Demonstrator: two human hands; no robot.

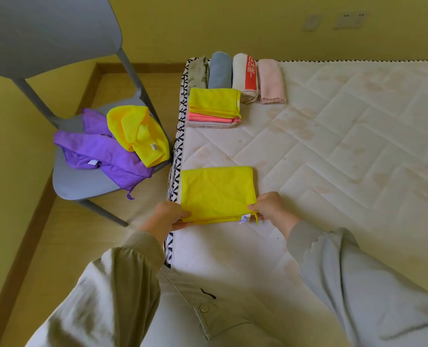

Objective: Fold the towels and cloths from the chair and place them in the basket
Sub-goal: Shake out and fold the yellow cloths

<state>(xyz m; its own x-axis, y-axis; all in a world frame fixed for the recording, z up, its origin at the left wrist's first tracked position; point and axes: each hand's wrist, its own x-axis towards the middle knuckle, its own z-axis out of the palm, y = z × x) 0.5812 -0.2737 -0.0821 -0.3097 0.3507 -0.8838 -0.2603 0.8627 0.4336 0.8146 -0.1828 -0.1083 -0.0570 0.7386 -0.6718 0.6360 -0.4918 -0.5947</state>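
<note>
**Soft yellow cloth held by its two near corners**

The yellow cloth (218, 190) is laid flat on the mattress (333, 146), close to its left edge, and appears to be doubled into a rectangle. Its near left corner is pinched by the left hand (168, 216). Its near right corner, beside a small white label, is pinched by the right hand (270, 209). The fingers (254, 208) of both hands are closed on the fabric edge rather than spread.

The cloth is judged to be light, limp and slightly grippy, with nothing fragile about it. If it is lifted at one point only, it can be expected to sag and its layers to slide apart. It is therefore best taken at two corners, with all layers caught together in each pinch. Once folded small, it is better supported from beneath or gripped across the folded edge.

A purple cloth (100, 151) and a second yellow cloth (135, 131) are left crumpled on the chair (82, 184). A stack of folded cloths (213, 107) and a row of rolled towels (243, 73) are set further along the mattress. No basket is in view.
</note>
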